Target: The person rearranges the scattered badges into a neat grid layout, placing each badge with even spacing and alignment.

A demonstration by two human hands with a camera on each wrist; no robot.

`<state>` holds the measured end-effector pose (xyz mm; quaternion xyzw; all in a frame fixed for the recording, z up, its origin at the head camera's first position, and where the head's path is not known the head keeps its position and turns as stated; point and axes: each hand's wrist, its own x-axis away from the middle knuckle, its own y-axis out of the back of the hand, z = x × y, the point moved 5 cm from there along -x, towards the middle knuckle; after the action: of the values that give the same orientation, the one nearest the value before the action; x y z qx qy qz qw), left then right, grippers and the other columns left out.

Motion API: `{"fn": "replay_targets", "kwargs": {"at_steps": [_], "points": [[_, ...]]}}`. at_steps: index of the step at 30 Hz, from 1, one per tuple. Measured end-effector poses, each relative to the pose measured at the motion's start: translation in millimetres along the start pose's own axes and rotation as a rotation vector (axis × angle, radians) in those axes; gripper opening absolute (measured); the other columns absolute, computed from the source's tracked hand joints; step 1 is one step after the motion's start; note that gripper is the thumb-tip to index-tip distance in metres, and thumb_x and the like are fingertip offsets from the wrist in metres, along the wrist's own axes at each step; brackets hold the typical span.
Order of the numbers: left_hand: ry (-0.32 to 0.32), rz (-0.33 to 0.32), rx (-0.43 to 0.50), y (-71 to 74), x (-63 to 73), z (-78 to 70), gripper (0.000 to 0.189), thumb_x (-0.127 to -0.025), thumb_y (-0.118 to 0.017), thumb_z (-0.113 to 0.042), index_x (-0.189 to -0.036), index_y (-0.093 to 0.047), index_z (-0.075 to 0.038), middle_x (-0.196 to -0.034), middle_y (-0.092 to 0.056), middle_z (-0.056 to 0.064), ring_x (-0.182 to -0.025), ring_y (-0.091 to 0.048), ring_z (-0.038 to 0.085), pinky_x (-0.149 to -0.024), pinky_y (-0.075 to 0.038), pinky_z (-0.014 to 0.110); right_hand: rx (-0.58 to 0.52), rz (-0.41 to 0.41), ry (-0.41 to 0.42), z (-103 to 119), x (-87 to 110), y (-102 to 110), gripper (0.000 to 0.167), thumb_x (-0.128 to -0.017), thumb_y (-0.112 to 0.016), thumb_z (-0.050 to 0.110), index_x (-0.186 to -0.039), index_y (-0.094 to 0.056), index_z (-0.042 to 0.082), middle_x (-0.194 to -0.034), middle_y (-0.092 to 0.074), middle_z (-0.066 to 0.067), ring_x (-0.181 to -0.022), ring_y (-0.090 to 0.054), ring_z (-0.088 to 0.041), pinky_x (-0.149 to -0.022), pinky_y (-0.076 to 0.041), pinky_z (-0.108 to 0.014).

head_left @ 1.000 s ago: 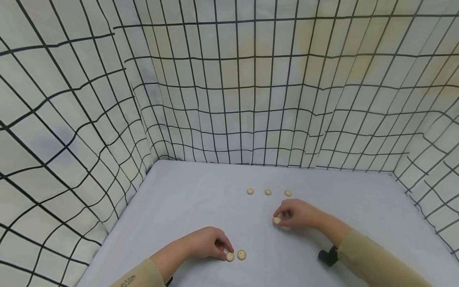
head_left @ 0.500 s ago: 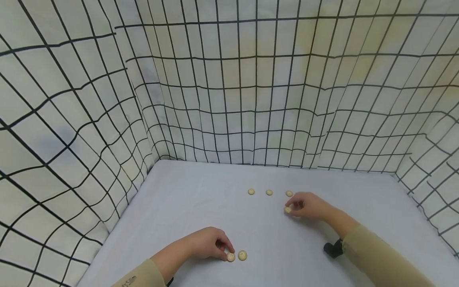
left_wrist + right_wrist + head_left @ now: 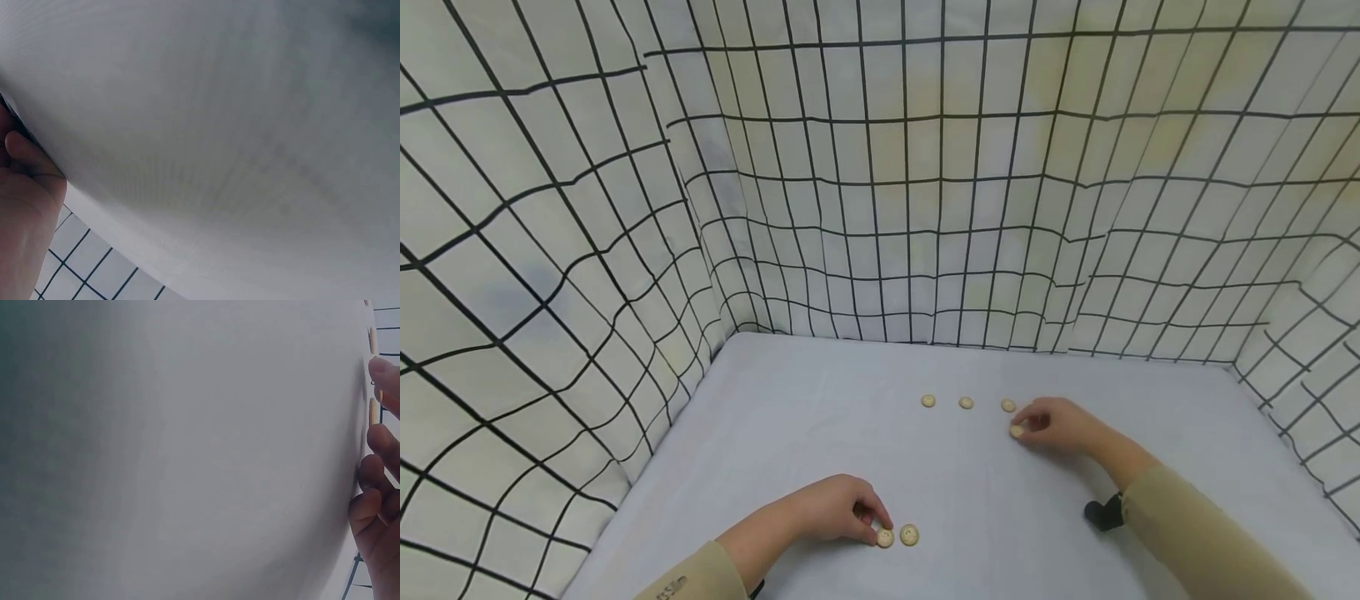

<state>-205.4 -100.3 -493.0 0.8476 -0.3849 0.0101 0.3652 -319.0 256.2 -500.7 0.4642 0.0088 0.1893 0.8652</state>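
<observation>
In the head view my right hand [image 3: 1063, 427] pinches a round cream button [image 3: 1016, 432] between thumb and index finger, close in front of a row of three similar buttons. That row runs from the left button [image 3: 928, 401] through the middle button [image 3: 966, 402] to the right button [image 3: 1008, 406]. Nearer the front, my left hand [image 3: 838, 507] pinches another button [image 3: 885, 537] at its left edge, low over the cloth. A loose button [image 3: 909, 534] lies just right of it. In the right wrist view, the fingers [image 3: 382, 440] appear at the right edge beside thin button edges.
A white cloth-covered table [image 3: 820, 400] spreads under both hands. White walls with a black grid [image 3: 895, 208] rise behind and on both sides. A black wrist device [image 3: 1103, 514] hangs below the right sleeve [image 3: 1187, 525].
My right hand has carried its button right and away from me, to just in front of the row's right end. My left hand has kept its place and its button.
</observation>
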Motion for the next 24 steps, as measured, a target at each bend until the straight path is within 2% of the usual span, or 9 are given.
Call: {"fn": "replay_targets", "kwargs": {"at_steps": [9,24], "points": [[-0.001,0.0,-0.017,-0.3,-0.8,0.5,0.016,-0.081,-0.082,-0.015,-0.093,-0.079,-0.026,-0.075,-0.058,-0.012,-0.069,-0.052,0.002,-0.066,-0.044,0.022,0.006,0.027,-0.023,0.0,-1.8,-1.6,0.023,-0.081,-0.081,0.028,-0.103,-0.075,0.027,-0.09,-0.059,0.004,-0.085,-0.052,-0.016,-0.075,-0.045,-0.034],[0.004,-0.004,-0.016,0.1,0.0,-1.8,0.017,-0.08,-0.082,-0.014,-0.093,-0.078,-0.025,-0.074,-0.058,-0.011,-0.069,-0.051,0.003,-0.066,-0.043,0.023,0.008,0.032,-0.023,4.8,-0.4,-2.1,0.025,-0.083,-0.08,0.025,-0.107,-0.075,0.023,-0.091,-0.059,0.005,-0.086,-0.052,-0.016,-0.076,-0.045,-0.034]]}}
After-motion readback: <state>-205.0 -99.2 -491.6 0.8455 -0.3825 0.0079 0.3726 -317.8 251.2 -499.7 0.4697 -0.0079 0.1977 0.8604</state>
